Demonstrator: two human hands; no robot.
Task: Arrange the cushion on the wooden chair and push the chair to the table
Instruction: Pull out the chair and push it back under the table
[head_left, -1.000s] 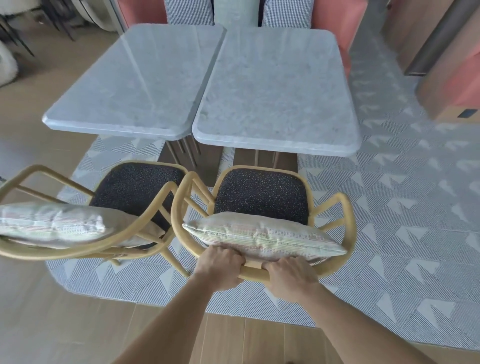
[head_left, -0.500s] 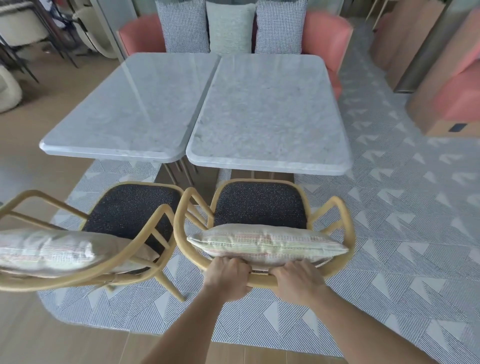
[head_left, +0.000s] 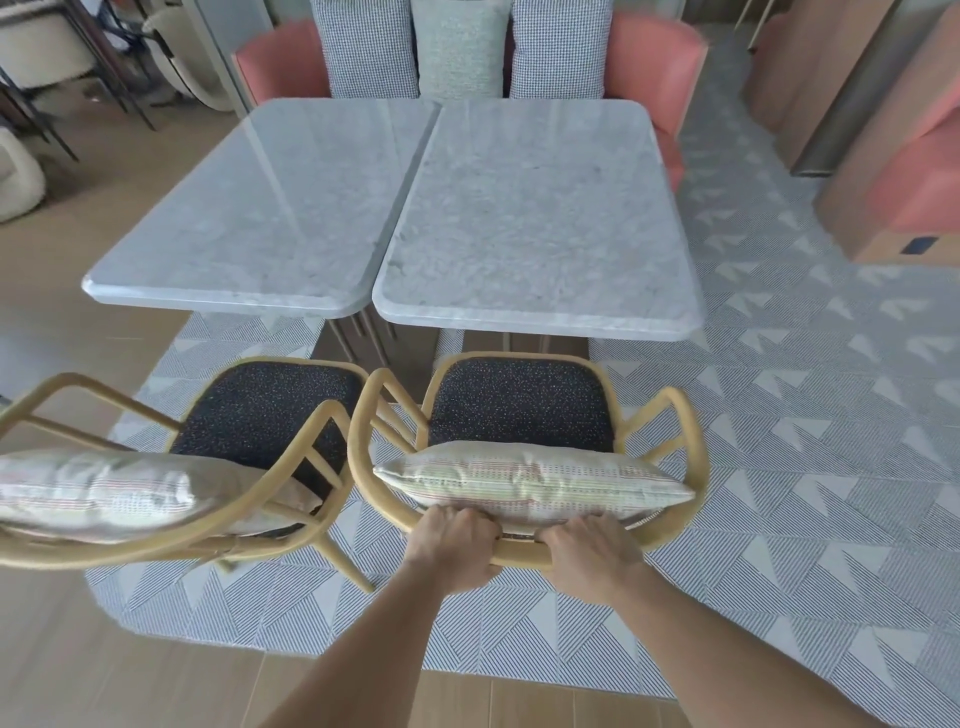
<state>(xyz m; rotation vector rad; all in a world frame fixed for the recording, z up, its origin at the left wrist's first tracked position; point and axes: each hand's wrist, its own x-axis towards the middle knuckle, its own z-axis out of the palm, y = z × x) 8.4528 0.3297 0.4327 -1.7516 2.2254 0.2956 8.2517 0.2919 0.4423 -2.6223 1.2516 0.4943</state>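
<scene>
A wooden chair (head_left: 691, 452) with a dark speckled seat stands in front of the right marble table (head_left: 535, 218). A pale striped cushion (head_left: 530, 480) leans upright against its curved backrest. My left hand (head_left: 452, 545) and my right hand (head_left: 592, 556) both grip the top rail of that backrest, side by side, just behind the cushion. The seat's front edge lies close to the table's near edge.
A second wooden chair (head_left: 270, 499) with its own cushion (head_left: 98, 491) stands to the left, its arm almost touching the held chair. A left marble table (head_left: 270, 208) adjoins the right one. Pink seating with cushions (head_left: 457, 47) lines the far side. A patterned rug (head_left: 810, 467) covers the floor.
The chair has slid forward toward the table under both hands, and my view has moved forward and tilted up, showing more of the far seating.
</scene>
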